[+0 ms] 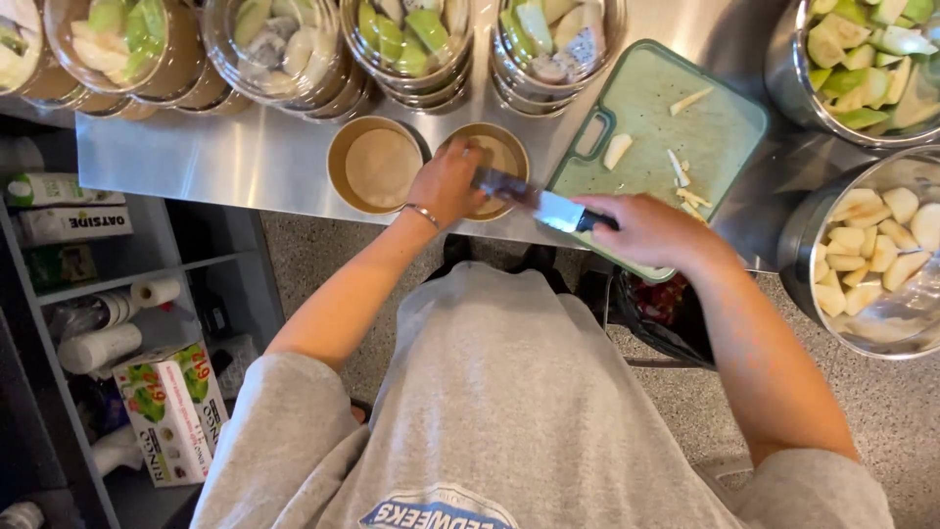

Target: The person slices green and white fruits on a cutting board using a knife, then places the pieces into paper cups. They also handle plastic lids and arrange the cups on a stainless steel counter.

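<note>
My right hand (646,230) grips the dark handle of a knife (534,199) whose wide blade points left over a brown paper bowl (509,155). My left hand (447,182), with a thin bracelet at the wrist, rests on that bowl's near rim beside the blade; whether its fingers hold anything I cannot tell. A second brown paper bowl (378,165) stands just left, with nothing in it. A pale green cutting board (676,127) lies to the right with a few pale fruit slices on it.
Several clear lidded bowls of cut fruit (284,44) line the far side of the steel counter (196,162). Two large metal bowls of fruit chunks (876,255) stand at right. Shelves with rolls and boxes (108,313) are at left.
</note>
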